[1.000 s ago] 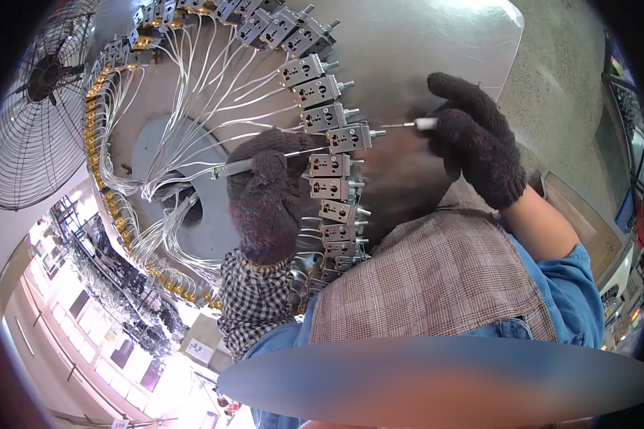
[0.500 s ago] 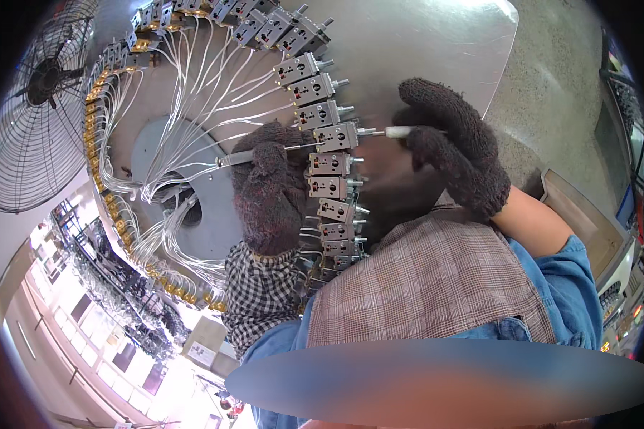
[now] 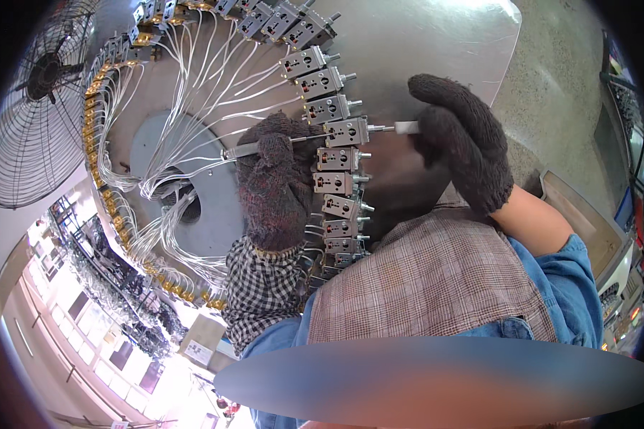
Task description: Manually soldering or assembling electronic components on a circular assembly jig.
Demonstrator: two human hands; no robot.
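On the round metal table [image 3: 436, 43], left hand [image 3: 275, 182] gripping metal tool [image 3: 247, 149] lying crosswise, right hand [image 3: 461, 139] pinching small driver [image 3: 401, 128] pointing left.

I am wearing dark, fuzzy knitted gloves on both hands: the left hand [image 3: 275, 187] and the right hand [image 3: 465, 146]. A black-and-white checked oversleeve is covering my left forearm, a blue denim sleeve is showing on my right, and a brown plaid apron is lying across my front.

Gloved left hand [image 3: 275, 182], gloved right hand [image 3: 465, 143] gripping slim tool [image 3: 406, 127], metal switch block [image 3: 346, 132]
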